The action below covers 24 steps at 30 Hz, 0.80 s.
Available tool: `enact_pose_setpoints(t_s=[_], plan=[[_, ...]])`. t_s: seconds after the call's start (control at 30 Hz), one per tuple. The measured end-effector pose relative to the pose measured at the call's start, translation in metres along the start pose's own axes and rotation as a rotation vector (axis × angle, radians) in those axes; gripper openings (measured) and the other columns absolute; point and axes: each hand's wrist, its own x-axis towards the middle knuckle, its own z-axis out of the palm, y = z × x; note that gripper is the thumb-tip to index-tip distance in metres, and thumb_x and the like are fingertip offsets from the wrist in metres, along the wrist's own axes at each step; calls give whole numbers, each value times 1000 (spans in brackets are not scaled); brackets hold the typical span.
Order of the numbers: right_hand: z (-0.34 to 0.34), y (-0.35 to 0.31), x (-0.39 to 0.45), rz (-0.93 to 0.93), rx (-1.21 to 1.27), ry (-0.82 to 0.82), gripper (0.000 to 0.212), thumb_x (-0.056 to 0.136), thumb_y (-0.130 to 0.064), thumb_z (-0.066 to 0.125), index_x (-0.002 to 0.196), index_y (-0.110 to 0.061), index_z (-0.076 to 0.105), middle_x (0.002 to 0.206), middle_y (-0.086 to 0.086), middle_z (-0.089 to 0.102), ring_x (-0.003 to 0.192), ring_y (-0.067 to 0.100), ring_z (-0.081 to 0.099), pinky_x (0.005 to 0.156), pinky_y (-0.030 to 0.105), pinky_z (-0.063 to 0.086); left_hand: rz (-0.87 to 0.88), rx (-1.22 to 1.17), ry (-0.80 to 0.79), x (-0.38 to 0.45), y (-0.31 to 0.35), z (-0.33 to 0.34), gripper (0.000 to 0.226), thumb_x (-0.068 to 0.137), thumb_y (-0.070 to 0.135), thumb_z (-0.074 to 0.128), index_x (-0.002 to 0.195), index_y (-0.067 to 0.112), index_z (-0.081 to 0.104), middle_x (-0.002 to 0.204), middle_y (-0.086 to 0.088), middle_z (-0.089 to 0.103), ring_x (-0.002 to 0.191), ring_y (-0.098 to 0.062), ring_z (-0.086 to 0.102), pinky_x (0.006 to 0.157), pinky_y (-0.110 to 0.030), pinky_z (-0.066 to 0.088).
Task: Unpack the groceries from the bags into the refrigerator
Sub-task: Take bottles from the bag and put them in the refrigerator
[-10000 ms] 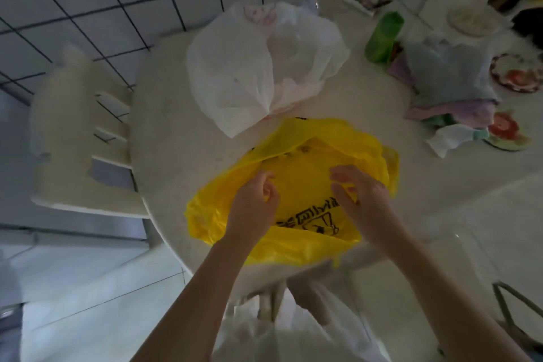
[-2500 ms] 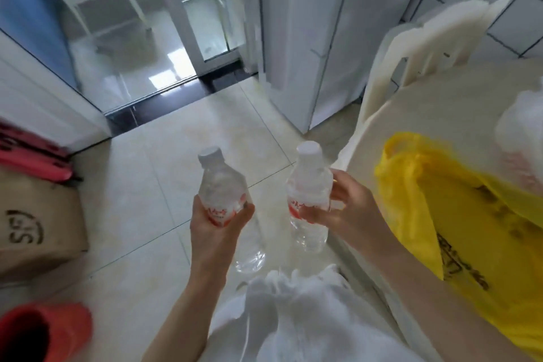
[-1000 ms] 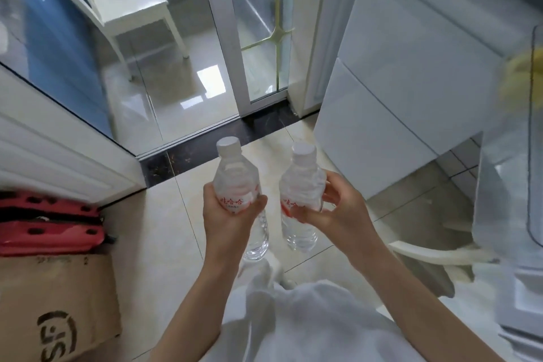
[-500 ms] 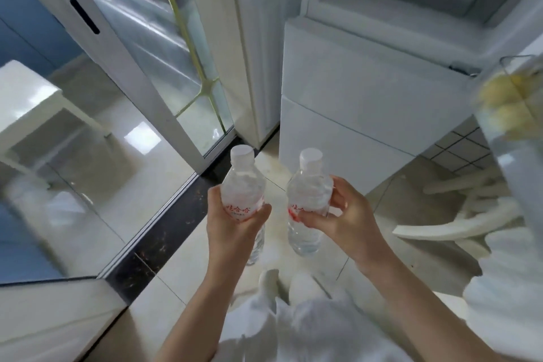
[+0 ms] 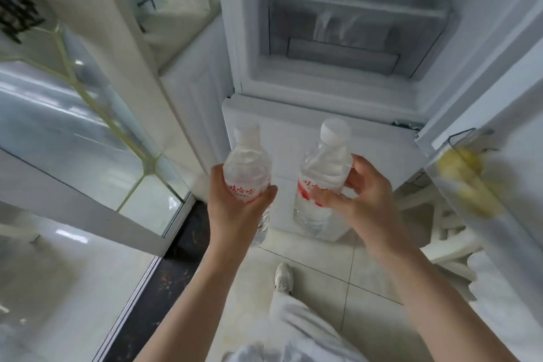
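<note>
Bright, soft daylight; wide-angle bend & blur at edges.
We see glare on the glass door at left, w/ pale reflections. The yellow items in the fridge door shelf smear w/ motion blur; fridge interior is dimmer, hazy.

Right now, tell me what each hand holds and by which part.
Left hand grips one water bottle around its labelled middle; right hand grips another water bottle likewise.

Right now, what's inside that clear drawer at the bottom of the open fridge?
Through the frosted front of the drawer only a crumpled clear plastic bag shows. What the bag holds, and anything behind it, is hidden.
</note>
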Motion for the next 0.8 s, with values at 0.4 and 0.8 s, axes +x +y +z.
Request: enact_pose_setpoints(t_s=[0.4,0.8], plan=[[-42,-80,165,-188,11,175,68,50,-29,86,114,-22,64,103,-11,72,99,3,65,76,15,50,266,-140,-87,160,107,97,53,65,15,87,103,22,51,95,1,63,80,-6,63,68,-19,52],[-64,-157,277,-304,47,369,58,53,-20,87,107,-25,65,102,-7,73,99,11,68,90,39,53,435,-312,-226,278,198,162,55,68,8,84,108,28,52,95,10,65,82,0,65,72,-19,54]])
